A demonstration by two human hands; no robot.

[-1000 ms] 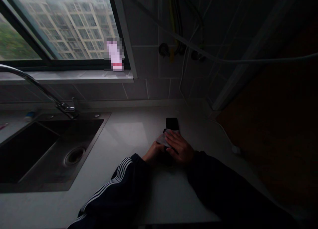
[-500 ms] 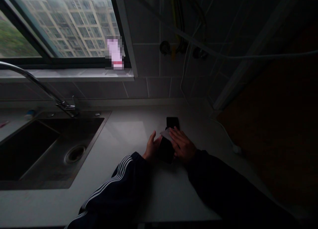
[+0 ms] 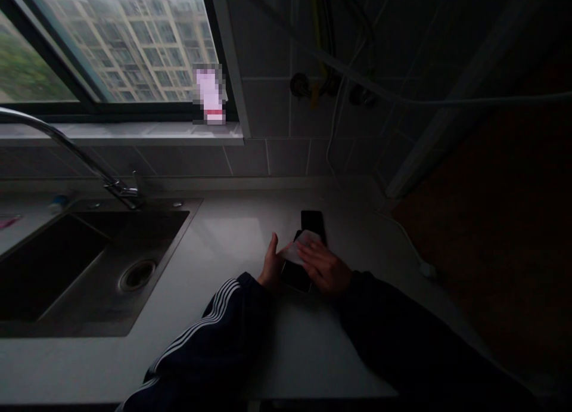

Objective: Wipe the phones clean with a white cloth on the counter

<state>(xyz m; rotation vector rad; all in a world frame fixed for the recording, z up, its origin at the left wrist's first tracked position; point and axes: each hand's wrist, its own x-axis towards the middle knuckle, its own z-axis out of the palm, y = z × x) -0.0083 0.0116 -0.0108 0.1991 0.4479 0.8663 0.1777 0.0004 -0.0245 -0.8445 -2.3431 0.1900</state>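
Note:
A dark, flat phone (image 3: 295, 278) is held over the counter by my left hand (image 3: 270, 266), whose thumb points up along its left side; the other fingers are hidden beneath. My right hand (image 3: 327, 266) presses a thin whitish wipe (image 3: 298, 250) against the upper part of the phone's face, fingers laid flat together over it. Just beyond lies a second black flat object (image 3: 313, 221) on the counter, partly covered by the wipe and the phone.
To the left is a steel sink (image 3: 195, 208) with a curved tap (image 3: 84, 158). A white cable (image 3: 404, 236) runs along the counter's right side to a plug (image 3: 428, 271). A pixelated pink item (image 3: 211, 93) stands on the windowsill (image 3: 134, 133). The counter (image 3: 214, 316) is white.
My right hand and the wipe have slid slightly left and down over the phone. More of the wipe shows now. The view has shifted a little.

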